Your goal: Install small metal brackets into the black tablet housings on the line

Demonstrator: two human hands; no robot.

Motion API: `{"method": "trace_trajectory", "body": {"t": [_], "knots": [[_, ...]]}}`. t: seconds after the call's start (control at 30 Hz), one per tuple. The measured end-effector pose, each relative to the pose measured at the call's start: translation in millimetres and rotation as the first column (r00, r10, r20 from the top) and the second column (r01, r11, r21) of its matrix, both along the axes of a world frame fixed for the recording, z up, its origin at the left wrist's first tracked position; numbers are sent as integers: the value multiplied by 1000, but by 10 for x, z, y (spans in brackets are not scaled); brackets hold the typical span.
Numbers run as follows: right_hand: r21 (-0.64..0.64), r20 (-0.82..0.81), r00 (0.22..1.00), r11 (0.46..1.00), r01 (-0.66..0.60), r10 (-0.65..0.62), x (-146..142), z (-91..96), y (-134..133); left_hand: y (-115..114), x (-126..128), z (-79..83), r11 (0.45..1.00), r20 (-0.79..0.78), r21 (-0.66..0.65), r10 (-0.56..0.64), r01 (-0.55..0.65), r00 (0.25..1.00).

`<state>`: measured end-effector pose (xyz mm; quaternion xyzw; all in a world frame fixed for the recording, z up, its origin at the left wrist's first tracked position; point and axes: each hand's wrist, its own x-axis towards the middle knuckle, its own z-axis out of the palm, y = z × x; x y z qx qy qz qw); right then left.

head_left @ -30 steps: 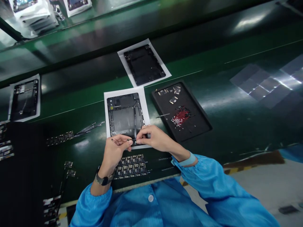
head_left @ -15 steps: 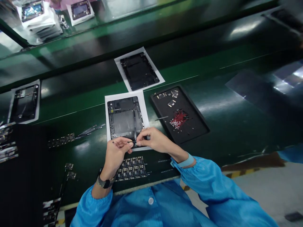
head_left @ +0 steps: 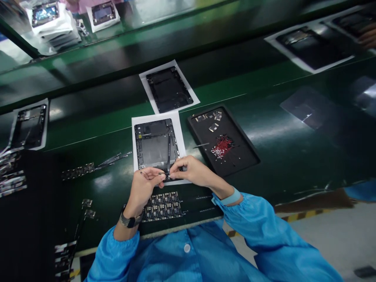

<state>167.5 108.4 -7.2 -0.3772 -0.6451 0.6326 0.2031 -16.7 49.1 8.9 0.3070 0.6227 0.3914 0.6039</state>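
A black tablet back housing (head_left: 152, 152) lies on a white sheet (head_left: 181, 147) in front of me. Along its right half runs a dark flat ribbon cable (head_left: 169, 150), its near end between my hands. At the housing's near edge my left hand (head_left: 145, 183) pinches a small circuit board (head_left: 166, 176), mostly covered by my fingers. My right hand (head_left: 192, 171) has thumb and forefinger closed at the cable's near end, right beside the left fingertips. Whether the cable and board are joined, I cannot tell.
Right of the housing is a black tray (head_left: 245, 143) with red-and-black wires (head_left: 222, 147), small boards and a thin metal tool (head_left: 201, 145). A panel of boards (head_left: 163, 206) lies nearest me. More housings (head_left: 169, 89) rest beyond; another person's hand (head_left: 368, 38) shows far right.
Both my hands stay at the housing's near edge, still pinching. Another housing on a white sheet has come into view at the upper right. The far middle housing has shifted slightly left.
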Motion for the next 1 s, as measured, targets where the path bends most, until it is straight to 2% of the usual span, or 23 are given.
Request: {"method": "trace_trajectory", "body": {"t": [0.4, 0.6, 0.67, 0.73, 0.8, 0.87, 0.93, 1.0], "knots": [[-25, -6, 1000, 1000, 8, -8, 10, 1, -11, -8, 18, 22, 1000, -35, 1, 7, -7, 999], [-16, -9, 1000, 1000, 3, -3, -21, -59, 7, 11, 25, -28, 1000, -9, -1, 12, -12, 1000], [12, 19, 1000, 1000, -17, 17, -8, -22, 6, -31, 21, -22, 1000, -19, 16, -13, 13, 1000], [62, 57, 998, 997, -40, 36, 63, 113, 3, -100, -3, 19, 996, -113, 63, -62, 69, 992], [163, 100, 995, 986, -17, 0, 188, 343, 26, -135, -64, 85, 978, -317, 153, -88, 143, 944], [320, 135, 985, 945, 64, -112, 317, 610, 128, -48, -171, 161, 936, -546, 274, -37, 220, 837], [468, 161, 957, 872, 143, -243, 368, 832, 357, 216, -317, 231, 885, -706, 365, 61, 289, 705], [538, 241, 894, 819, 201, -378, 289, 942, 708, 626, -479, 283, 883, -797, 354, 113, 307, 594]]}}
